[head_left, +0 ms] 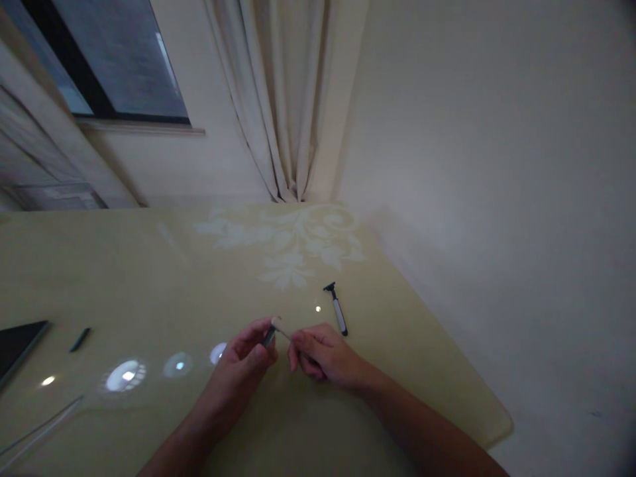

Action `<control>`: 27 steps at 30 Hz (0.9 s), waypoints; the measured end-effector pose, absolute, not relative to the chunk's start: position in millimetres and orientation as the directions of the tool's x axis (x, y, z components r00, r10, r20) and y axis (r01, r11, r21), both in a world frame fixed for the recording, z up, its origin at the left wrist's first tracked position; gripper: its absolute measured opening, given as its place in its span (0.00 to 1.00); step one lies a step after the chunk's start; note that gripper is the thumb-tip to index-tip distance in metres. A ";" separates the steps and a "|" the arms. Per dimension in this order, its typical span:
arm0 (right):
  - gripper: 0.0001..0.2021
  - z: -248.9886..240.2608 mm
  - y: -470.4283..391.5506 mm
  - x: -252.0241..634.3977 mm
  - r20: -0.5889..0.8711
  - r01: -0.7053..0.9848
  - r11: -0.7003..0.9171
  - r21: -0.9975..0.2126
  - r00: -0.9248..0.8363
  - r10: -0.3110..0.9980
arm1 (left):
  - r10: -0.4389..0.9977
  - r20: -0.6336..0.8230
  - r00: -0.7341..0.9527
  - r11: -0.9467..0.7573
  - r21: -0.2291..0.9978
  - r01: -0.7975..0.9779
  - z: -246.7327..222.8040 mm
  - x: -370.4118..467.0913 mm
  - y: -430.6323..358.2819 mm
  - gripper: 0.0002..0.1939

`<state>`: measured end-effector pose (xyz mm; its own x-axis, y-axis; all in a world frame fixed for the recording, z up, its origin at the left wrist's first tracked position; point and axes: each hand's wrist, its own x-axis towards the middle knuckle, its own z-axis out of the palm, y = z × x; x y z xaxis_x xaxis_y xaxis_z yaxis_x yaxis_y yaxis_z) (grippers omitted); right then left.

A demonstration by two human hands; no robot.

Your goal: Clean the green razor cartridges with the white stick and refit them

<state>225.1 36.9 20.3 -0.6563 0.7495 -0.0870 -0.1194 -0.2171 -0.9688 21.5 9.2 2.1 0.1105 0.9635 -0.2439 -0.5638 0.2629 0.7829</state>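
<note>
My left hand (pixel 248 354) pinches a small dark strip (pixel 269 336) between thumb and fingers; it resembles a razor cartridge, though its detail is blurred. In my closed right hand (pixel 322 354) is a thin pale stick (pixel 281 327) with a rounded tip. That tip is at the upper end of the dark strip, and I cannot tell whether they touch. Just beyond my right hand a razor (pixel 338 311) with a grey and black handle lies on the table, its black head pointing away from me.
On the glossy cream table (pixel 422 358), a small dark green bar (pixel 80 340) lies at the left, beside a dark flat panel (pixel 20 344). A thin white cable (pixel 42 427) runs near the left front. Wall and curtain (pixel 293 132) border the table's far side.
</note>
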 end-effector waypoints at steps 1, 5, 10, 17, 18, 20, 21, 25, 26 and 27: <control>0.32 21.5 35.3 225.0 -0.089 -0.112 -0.225 -0.968 -0.686 0.722 | 0.961 -0.253 0.108 0.269 0.785 -0.558 2.4 21.6 9.2 0.30; 0.32 25.1 30.7 224.7 -0.089 -0.098 -0.257 -0.962 -0.773 0.629 | 0.958 -0.274 0.082 0.273 0.790 -0.549 1.4 22.3 9.3 0.27; 0.32 22.3 37.1 225.0 -0.097 -0.115 -0.215 -0.970 -0.626 0.774 | 0.972 -0.203 0.114 0.232 0.786 -0.573 -2.0 22.5 10.0 0.29; 0.33 24.6 32.6 225.1 -0.101 -0.078 -0.254 -0.964 -0.777 0.621 | 0.963 -0.251 0.100 0.265 0.801 -0.538 -7.6 21.2 9.1 0.26; 0.33 24.0 32.9 225.1 -0.099 -0.082 -0.254 -0.964 -0.773 0.627 | 0.963 -0.249 0.104 0.265 0.799 -0.539 -7.4 21.5 9.0 0.27; 0.33 21.5 35.1 225.2 -0.106 -0.088 -0.240 -0.967 -0.716 0.690 | 0.966 -0.224 0.129 0.258 0.794 -0.551 -6.7 21.9 9.2 0.29; 0.33 20.0 36.7 225.2 -0.111 -0.090 -0.233 -0.968 -0.679 0.726 | 0.969 -0.208 0.137 0.249 0.792 -0.558 -6.5 22.1 9.5 0.30; 0.33 16.8 38.1 225.1 -0.119 -0.092 -0.226 -0.970 -0.633 0.765 | 0.976 -0.171 0.134 0.217 0.789 -0.575 -7.4 22.8 11.5 0.29; 0.34 17.1 36.9 224.9 -0.119 -0.081 -0.228 -0.970 -0.661 0.741 | 0.976 -0.172 0.131 0.216 0.791 -0.573 -7.6 23.1 11.9 0.29; 0.34 17.6 35.3 224.8 -0.123 -0.068 -0.235 -0.970 -0.695 0.708 | 0.976 -0.177 0.127 0.218 0.793 -0.569 -7.4 23.4 12.1 0.28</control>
<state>224.8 35.3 17.6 -0.6952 0.7083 -0.1228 -0.0680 -0.2348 -0.9696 23.4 12.1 -7.4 0.1274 0.9760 -0.1765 -0.5688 0.2177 0.7932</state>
